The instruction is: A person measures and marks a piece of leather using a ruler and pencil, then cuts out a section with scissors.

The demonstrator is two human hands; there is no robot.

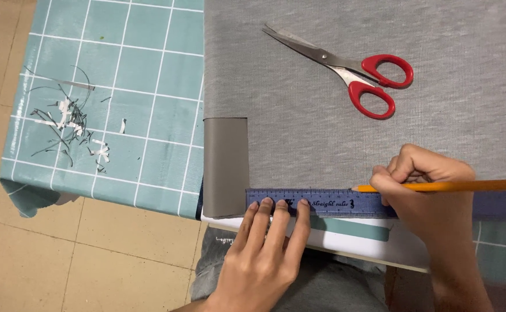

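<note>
The left hand (267,245) lies flat, fingers (281,215) together and extended, their tips pressing on the near edge of the ruler (322,203). It grips nothing; it bears down only.

The ruler is blue and straight, and lies crosswise along the near edge of the grey cloth (322,115). Its left end sits just beside a folded grey strip (225,167); its right part passes under the right hand (426,193) and shows again beyond it.

The right hand is curled, thumb and fingers pinching a yellow pencil (467,186). The pencil lies nearly level, its point at the ruler's far edge, touching or almost touching the cloth; which cannot be told. Its far end runs off the right side of the view.

The cloth covers the right half of the table. The folded strip lies at its near left corner, a darker grey, long side running away from the person.

Red-handled scissors (345,69) rest closed on the cloth, well apart from both hands, blades pointing up and left.

A teal checked tablecloth (120,86) shows to the left of the cloth, with a scatter of thin offcuts (71,130), dark and white, near its left edge. A white board (351,242) with a teal band shows under the ruler's near side. Tan floor tiles (62,260) lie below the table's edge.
</note>
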